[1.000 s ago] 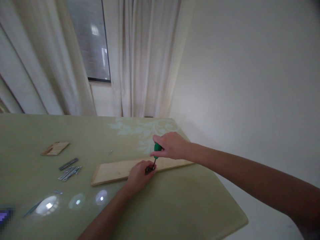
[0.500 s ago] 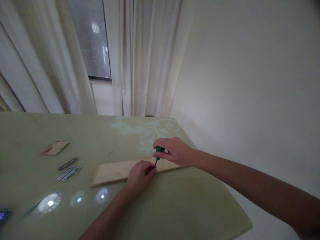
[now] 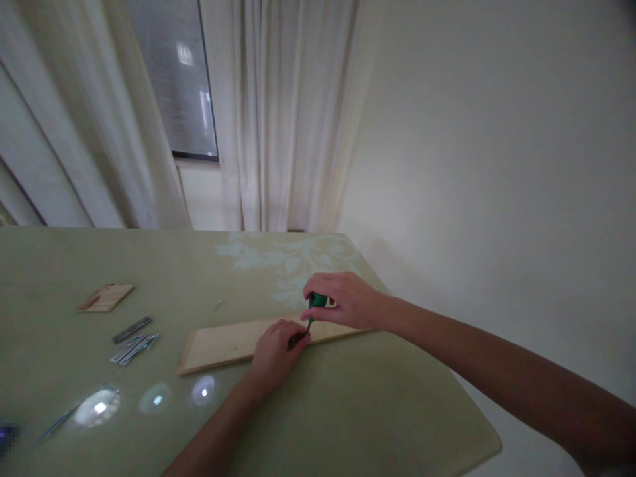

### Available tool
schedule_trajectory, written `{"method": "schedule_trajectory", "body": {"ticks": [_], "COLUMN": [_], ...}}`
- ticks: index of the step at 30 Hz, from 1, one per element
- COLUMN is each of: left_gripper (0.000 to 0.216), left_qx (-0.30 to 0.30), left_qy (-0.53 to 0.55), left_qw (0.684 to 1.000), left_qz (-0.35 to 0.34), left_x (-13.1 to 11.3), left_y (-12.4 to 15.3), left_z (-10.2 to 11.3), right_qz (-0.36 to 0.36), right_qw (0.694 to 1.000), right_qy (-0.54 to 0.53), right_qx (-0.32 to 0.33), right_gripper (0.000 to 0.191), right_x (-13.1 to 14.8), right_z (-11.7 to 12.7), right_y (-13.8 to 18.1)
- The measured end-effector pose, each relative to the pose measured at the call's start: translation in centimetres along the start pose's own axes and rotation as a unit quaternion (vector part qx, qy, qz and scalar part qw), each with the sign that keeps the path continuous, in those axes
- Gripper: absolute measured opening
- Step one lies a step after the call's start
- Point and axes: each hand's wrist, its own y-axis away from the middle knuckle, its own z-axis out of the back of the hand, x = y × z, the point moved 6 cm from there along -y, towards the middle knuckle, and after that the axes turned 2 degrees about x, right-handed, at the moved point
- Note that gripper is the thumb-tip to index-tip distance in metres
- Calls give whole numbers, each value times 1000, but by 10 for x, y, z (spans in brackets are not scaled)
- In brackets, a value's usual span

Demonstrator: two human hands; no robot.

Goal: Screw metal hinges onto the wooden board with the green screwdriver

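A long light wooden board (image 3: 218, 346) lies flat on the table. My right hand (image 3: 350, 301) is closed round the green handle of a screwdriver (image 3: 318, 300), held nearly upright with its shaft pointing down at the board's near edge. My left hand (image 3: 278, 348) rests on the board, its fingers closed about a small dark metal piece (image 3: 297, 340) at that edge. The screwdriver's tip comes down beside this piece; the fingers hide most of it, and I cannot make out a screw.
On the table (image 3: 358, 411), several flat metal strips (image 3: 134, 348) lie to the left, below a small wooden piece (image 3: 106, 297). A thin pointed item (image 3: 58, 424) lies near the front left. A small shiny bit (image 3: 217, 305) lies behind the board. A wall borders the right side.
The screwdriver's handle has tilted and turned slightly in my right hand. My left hand stays in place on the board. The whole view has shifted a little.
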Motion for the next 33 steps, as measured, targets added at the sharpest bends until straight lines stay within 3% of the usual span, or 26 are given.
{"method": "schedule_trajectory", "body": {"ticks": [5,12,20,25,31,33], "left_gripper": [18,14,14,14,15,17], "left_qx": [-2,-1,-4,-6,-12,-8], "left_qy": [-9,-7,-8,-16,-20,-20], "left_qw": [1000,1000,1000,1000,1000,1000], "left_qz": [-6,-9,-19,-19,-19,-17], "left_x": [-1,-2,-2,-2,-1,-1], "left_y": [0,0,2,1,0,0], "left_z": [1,1,2,1,0,0], "right_qz": [41,2,43,66,78,79], "right_qw": [999,999,998,998,996,995], "right_qy": [-24,18,-28,-4,-40,-47], "right_qx": [11,-39,28,-8,-3,-39], "right_gripper": [24,28,21,26,28,24], "right_x": [10,-4,6,4,16,12], "right_z": [7,-4,1,-8,-5,-8], "right_y": [3,4,1,0,1,1]}}
